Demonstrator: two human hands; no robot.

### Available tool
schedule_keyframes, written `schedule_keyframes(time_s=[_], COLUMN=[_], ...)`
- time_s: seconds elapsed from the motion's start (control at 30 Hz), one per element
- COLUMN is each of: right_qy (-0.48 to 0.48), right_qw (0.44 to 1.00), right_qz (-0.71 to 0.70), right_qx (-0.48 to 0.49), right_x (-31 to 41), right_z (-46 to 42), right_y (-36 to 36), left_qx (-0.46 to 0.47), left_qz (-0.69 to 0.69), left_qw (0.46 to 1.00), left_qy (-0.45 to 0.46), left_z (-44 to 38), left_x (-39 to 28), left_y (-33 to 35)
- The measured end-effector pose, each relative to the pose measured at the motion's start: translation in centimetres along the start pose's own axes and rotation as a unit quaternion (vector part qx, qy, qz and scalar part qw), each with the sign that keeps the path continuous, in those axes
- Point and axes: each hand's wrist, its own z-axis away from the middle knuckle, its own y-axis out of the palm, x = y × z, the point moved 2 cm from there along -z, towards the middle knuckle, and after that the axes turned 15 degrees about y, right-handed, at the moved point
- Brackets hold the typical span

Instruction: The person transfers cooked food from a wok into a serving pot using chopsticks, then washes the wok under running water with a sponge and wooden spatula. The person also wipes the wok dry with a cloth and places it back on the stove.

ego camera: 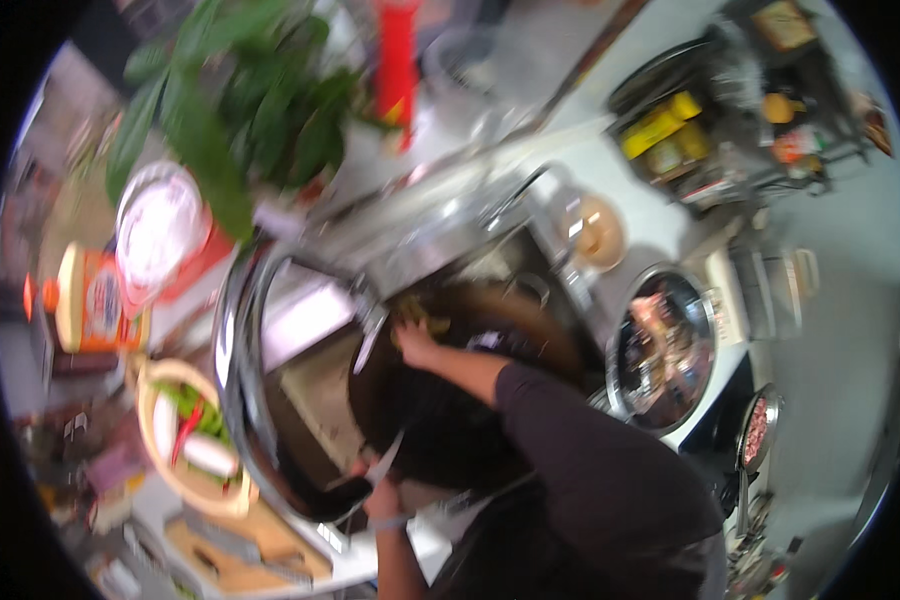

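Observation:
A large dark wok [450, 420] with brownish liquid lies in the steel sink [581, 300]. My right hand [418, 341], at the end of a dark sleeve, reaches inside the wok and presses on a blurred yellowish-green pad or cloth [435, 324]. Lower down, my left hand [381, 491] is curled at the wok's near edge, beside the black end of the arched chrome faucet [229, 337]. Blur hides what its fingers hold. A pale, pointed streak, perhaps water or metal, shows just above that hand.
A basket of vegetables [148, 420] and a cutting board with knives [251, 544] are at the lower left. Right of the sink are a brown bowl [604, 244], a steel bowl of meat [664, 345] and a pan of chopped meat [756, 431]. A leafy plant [270, 112] overhangs the back.

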Motion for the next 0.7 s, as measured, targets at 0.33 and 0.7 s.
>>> schedule_keyframes(time_s=[0.33,0.7], right_qy=[-0.213,-0.059], right_qw=[0.824,0.937], right_qz=[-0.233,0.335], right_qx=[0.471,0.080], right_x=[1.1,-15.6], right_z=[21.7,4.0], right_y=[-4.1,-6.0], left_qx=[0.071,0.007], left_qz=[-0.293,-0.104], left_qw=[0.921,0.991], left_qy=[0.248,0.080], left_z=[-0.9,-0.7], left_x=[2.4,-1.3], left_y=[-2.5,0.5])
